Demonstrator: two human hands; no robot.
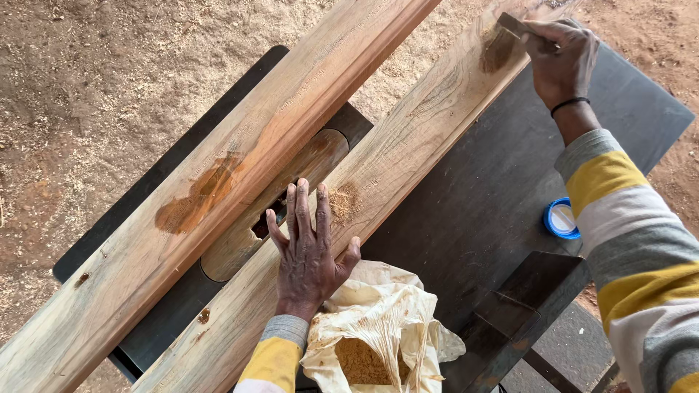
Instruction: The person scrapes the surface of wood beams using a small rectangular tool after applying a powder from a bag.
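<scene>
Two long wooden planks lie side by side on a dark table (466, 204). My left hand (308, 244) rests flat, fingers spread, on the nearer plank (408, 138), beside a small patch of sawdust (342, 204). My right hand (561, 62) grips a flat scraper blade (513, 25) and presses it onto a brown filler patch (497, 51) at the far end of that same plank. The other plank (240, 160) carries a brown filler patch (193, 200).
A cream plastic bag (378, 327) holding sawdust lies open near my left wrist. A small blue-rimmed lid or tub (561, 218) sits on the table to the right. A dark wooden piece (524, 306) lies at the lower right. Sawdust covers the ground (95, 94).
</scene>
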